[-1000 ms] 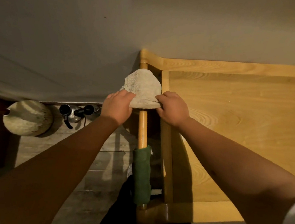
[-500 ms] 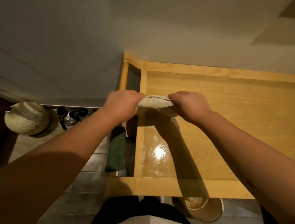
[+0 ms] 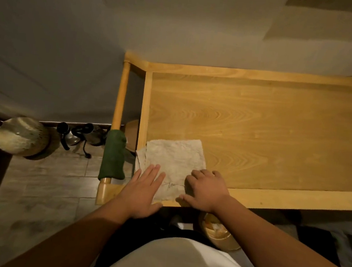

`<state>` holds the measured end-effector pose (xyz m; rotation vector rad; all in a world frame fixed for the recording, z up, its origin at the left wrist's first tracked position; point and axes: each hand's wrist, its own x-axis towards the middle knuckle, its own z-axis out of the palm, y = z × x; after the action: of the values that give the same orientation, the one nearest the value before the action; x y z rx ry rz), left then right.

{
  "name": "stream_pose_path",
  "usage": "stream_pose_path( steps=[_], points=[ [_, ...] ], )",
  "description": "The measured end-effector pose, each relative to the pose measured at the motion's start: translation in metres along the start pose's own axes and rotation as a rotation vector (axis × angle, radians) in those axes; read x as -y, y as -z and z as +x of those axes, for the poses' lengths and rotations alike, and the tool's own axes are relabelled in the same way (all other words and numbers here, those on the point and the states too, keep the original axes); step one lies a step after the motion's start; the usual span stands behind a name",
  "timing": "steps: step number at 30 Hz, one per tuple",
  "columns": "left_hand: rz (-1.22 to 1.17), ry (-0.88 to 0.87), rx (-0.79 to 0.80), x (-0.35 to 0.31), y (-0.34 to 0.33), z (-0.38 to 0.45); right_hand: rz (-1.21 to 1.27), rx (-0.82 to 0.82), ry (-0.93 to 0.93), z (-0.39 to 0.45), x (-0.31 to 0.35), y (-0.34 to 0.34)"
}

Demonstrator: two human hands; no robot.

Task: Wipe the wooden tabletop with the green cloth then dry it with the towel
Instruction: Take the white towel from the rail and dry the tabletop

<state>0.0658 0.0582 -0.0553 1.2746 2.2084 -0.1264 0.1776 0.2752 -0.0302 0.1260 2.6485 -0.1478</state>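
Note:
A pale grey towel (image 3: pixel 175 157) lies spread flat on the near left corner of the wooden tabletop (image 3: pixel 256 129), one edge hanging over the left rim. My left hand (image 3: pixel 145 186) rests flat on the towel's near left part, fingers straight. My right hand (image 3: pixel 205 188) presses on the towel's near right part with fingers curled down onto the fabric. The green cloth (image 3: pixel 113 154) hangs draped over the round wooden rail at the table's left side, away from both hands.
A raised wooden rim (image 3: pixel 292 199) frames the tabletop. A wall runs along the far side. On the tiled floor to the left are a round pale pot (image 3: pixel 21 135) and dark metal items (image 3: pixel 77 134). A round container (image 3: pixel 217 230) sits below the near edge.
The towel, held bunched between both hands above the table's left part, now lies spread on the near left corner. Both hands came down onto it. The view shifted right.

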Motion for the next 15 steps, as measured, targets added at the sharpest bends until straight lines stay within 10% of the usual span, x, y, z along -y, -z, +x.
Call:
stream_pose_path(
  steps=[15],
  points=[
    [-0.109,0.420,-0.321,0.151,0.110,0.110,0.246,-0.069,-0.270,0.094,0.085,-0.035]
  ],
)
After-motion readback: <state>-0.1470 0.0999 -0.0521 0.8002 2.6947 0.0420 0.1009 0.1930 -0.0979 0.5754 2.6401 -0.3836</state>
